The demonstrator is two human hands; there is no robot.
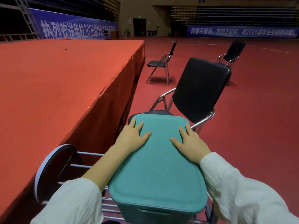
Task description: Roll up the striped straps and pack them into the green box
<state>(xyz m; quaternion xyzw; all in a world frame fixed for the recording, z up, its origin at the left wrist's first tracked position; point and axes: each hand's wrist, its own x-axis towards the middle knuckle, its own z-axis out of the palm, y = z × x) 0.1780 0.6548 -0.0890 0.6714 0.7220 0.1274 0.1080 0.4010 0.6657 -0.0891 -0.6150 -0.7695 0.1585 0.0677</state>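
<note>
Pressing flat, both hands, left (131, 137) and right (190, 142), spread open on the green box's (155, 167) smooth rounded lid.

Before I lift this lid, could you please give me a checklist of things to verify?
1. Lid closed on the green box: ok, it covers the whole top.
2. Left hand free: ok, flat on the lid, holding nothing.
3. Right hand free: ok, also flat on the lid.
4. Striped straps in sight: not ok, none visible.
5. Box contents: cannot tell, the lid hides them.
6. Box steady on the metal bars: cannot tell, its base is hidden.
</note>
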